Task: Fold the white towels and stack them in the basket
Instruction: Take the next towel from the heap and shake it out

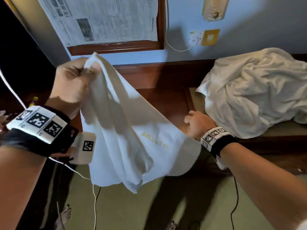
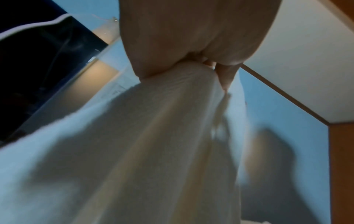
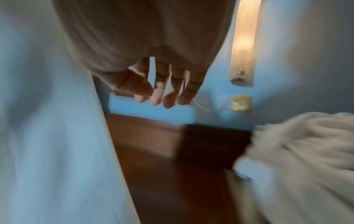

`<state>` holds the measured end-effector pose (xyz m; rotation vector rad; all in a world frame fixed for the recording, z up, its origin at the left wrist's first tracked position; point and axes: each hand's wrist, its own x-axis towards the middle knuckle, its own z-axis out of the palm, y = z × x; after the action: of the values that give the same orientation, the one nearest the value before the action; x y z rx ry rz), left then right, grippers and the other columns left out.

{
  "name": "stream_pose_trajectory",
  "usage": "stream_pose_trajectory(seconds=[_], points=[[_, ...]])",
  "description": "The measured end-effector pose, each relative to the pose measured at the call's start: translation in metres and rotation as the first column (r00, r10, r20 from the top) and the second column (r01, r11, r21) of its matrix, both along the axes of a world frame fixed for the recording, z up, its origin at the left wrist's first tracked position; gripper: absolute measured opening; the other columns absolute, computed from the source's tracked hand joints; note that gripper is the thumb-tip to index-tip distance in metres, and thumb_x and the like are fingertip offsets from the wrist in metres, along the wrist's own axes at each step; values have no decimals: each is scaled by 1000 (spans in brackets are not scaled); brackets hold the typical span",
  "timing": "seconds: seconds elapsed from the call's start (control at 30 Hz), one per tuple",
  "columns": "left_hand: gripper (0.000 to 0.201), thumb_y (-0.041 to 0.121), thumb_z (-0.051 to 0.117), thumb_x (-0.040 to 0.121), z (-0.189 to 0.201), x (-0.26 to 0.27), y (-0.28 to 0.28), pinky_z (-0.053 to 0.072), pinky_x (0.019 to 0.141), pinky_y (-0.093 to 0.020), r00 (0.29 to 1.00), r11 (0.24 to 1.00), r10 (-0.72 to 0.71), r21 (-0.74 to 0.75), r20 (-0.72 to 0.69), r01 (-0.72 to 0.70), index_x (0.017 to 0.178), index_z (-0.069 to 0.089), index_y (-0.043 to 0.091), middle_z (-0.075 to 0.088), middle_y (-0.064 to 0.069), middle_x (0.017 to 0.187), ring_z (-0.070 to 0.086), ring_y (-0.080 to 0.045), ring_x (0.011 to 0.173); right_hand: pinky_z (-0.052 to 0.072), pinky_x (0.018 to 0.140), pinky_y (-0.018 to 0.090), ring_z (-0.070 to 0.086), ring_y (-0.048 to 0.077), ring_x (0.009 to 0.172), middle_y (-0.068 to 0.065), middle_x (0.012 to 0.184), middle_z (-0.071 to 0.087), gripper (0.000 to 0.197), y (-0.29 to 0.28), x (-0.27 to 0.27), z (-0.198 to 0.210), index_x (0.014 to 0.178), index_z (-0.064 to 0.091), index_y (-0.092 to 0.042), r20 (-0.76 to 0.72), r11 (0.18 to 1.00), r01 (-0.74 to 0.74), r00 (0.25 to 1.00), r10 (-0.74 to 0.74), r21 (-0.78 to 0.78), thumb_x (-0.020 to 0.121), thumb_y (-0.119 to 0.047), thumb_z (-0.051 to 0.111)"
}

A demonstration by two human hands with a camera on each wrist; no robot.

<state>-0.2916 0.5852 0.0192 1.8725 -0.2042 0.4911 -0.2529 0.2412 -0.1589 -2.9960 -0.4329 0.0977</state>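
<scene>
A white towel (image 1: pixel 126 130) hangs in the air at the left of the scene, held up by one corner, and it falls down in loose folds in front of a dark wooden surface (image 1: pixel 166 100). There is small yellow lettering (image 1: pixel 155 140) on its lower part, too blurred to read. The left hand (image 1: pixel 73 87) holds the top corner: its fingers (image 1: pixel 95 67) and thumb are curled and pinch the cloth tightly, and the left wrist view shows the same grip from below, with the towel (image 2: pixel 153 151) coming out from under the palm of the left hand (image 2: pixel 191 37). The right hand (image 1: pixel 198 124) is lower and to the right, just beside the right edge of the hanging towel; whether it touches the cloth I cannot tell. In the right wrist view the fingers (image 3: pixel 162 91) of the right hand (image 3: pixel 153 53) are loosely bent, a little spread, and they hold nothing. At the far right a crumpled pile of white towels (image 1: pixel 254 92) lies on the surface, near the right hand, and it seems to cover something, but what is under it I cannot tell. Both wrists carry black bands with black-and-white square markers (image 1: pixel 39 123). On the blue wall behind there is a wooden frame covered with newspaper (image 1: pixel 106 20), a wall socket (image 1: pixel 196 38) with a white cable, a yellow plate (image 1: pixel 210 37) beside it, and a wall lamp (image 1: pixel 214 9) above. Below, the floor (image 1: pixel 132 209) is greenish, with thin cables lying on it.
</scene>
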Motion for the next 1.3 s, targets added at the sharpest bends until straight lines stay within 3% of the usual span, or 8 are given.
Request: stream_pose_trajectory(seconds=[0.1,0.17,0.33,0.47,0.63,0.83,1.13,1.3], points=[[23,19,59,101,-4,0,-22,42,61,-18,995,980,-87,172,-57,96,79,65,18,61,16,67,50,-1,64,50,61,33,55,17,65,-2,79,61,19,60,-15,57,85,70,-13,291,757,-285,948,131,588,74,-11,54],[23,15,59,100,-7,-1,-33,43,63,-16,982,953,-156,243,-108,179,82,67,2,63,5,74,51,-2,66,48,61,28,53,16,59,2,76,67,21,94,-30,93,93,72,-10,293,536,-334,942,164,775,79,-4,59],[16,20,63,99,-7,2,-30,47,72,-30,965,927,-210,281,-156,247,91,74,12,68,-7,85,56,-10,76,57,54,42,62,23,64,6,89,68,19,127,-38,122,104,67,-9,212,398,-261,963,163,879,89,-20,70],[14,23,65,97,0,4,-18,59,74,-36,965,937,-190,261,-181,233,88,74,29,74,8,81,66,-7,74,52,52,26,61,7,61,6,96,65,26,136,-37,128,104,60,-8,179,279,-198,980,93,940,88,-21,74],[7,16,67,95,4,5,-17,57,79,-44,946,903,-296,284,-131,322,94,73,19,73,-8,92,64,-13,78,43,42,23,52,9,44,11,73,60,17,150,-41,138,94,59,8,66,141,-85,989,133,986,90,-6,69],[12,19,65,97,-6,8,-7,58,75,-43,928,877,-347,303,-139,373,94,74,27,73,4,90,68,-21,82,40,48,21,48,9,48,-4,59,57,21,151,-48,120,90,60,13,-69,152,35,972,225,988,95,-6,61],[5,31,66,94,-2,8,23,58,75,-34,951,915,-271,268,-151,303,95,71,32,71,5,96,66,-6,80,42,44,20,50,2,39,9,80,68,21,95,-87,-35,89,69,-10,-518,727,299,851,89,617,98,-26,60],[6,27,67,95,-2,8,43,56,69,-24,976,939,-209,268,-56,217,92,72,28,71,-7,91,61,-2,70,36,44,19,50,9,40,-4,55,60,36,56,-108,-81,80,66,-9,-603,757,432,796,-63,491,96,-41,61]])
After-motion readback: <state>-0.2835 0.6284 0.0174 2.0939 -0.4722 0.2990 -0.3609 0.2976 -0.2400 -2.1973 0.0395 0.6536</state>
